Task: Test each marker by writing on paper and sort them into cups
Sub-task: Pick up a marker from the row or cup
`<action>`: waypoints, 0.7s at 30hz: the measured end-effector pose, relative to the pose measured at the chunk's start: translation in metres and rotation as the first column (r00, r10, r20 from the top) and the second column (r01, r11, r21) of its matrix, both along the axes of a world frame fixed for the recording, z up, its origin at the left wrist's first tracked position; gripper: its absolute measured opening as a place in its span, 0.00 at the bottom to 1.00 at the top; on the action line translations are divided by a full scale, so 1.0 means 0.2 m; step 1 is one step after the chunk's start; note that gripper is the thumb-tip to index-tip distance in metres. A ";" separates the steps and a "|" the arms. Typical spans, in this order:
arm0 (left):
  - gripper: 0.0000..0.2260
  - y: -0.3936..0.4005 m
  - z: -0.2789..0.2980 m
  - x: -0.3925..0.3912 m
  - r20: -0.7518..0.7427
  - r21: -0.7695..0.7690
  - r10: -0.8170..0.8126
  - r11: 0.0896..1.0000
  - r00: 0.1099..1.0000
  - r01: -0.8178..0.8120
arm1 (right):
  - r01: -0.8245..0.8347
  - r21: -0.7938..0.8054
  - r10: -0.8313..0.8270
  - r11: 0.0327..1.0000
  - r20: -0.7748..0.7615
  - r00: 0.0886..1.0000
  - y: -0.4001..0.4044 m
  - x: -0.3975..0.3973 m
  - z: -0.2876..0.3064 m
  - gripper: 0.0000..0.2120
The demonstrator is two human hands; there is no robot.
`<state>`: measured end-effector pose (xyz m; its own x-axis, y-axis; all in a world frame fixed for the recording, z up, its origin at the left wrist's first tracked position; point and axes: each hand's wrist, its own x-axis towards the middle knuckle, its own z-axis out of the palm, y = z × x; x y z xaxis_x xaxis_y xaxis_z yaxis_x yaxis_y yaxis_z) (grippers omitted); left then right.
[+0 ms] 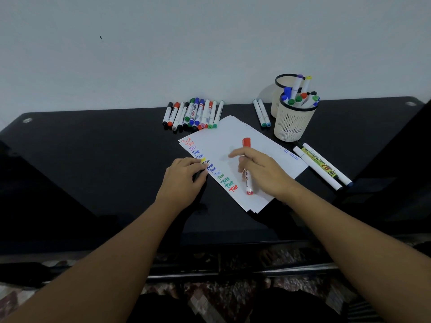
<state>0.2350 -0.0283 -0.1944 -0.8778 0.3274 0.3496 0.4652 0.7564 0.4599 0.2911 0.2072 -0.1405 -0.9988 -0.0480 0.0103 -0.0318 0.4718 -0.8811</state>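
Right fingers [247, 159] curled round red marker [247, 167], capped, over the paper [224, 136] beside a column of coloured "Test" marks. Left hand [184, 178] holds down the sheet's left edge, fingers bent over something dark, can't tell what. Near cup [292, 123] full of markers.

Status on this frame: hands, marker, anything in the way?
Right hand grips capped red marker over the paper. Left hand rests on paper's left edge. Front cup holds sorted markers. Nothing blocking.
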 end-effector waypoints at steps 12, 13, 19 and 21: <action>0.11 0.00 0.00 0.00 0.004 -0.011 -0.001 1.000 1.000 0.001 | 0.228 -0.138 -0.252 0.964 -0.190 0.949 0.27 -0.17 0.36 0.12; 0.11 0.00 0.00 0.00 0.003 -0.013 -0.002 1.000 1.000 0.002 | 0.258 -0.082 -0.270 0.963 -0.237 0.933 0.29 -0.18 0.41 0.15; 0.11 0.00 -0.01 0.00 0.005 -0.020 0.011 1.000 1.000 -0.011 | 0.418 0.254 -0.321 0.872 -0.346 0.881 0.42 -0.32 0.53 0.25; 0.11 0.00 -0.01 -0.01 0.006 -0.016 0.011 1.000 1.000 -0.011 | 0.473 0.334 -0.342 0.816 -0.381 0.859 0.47 -0.39 0.52 0.25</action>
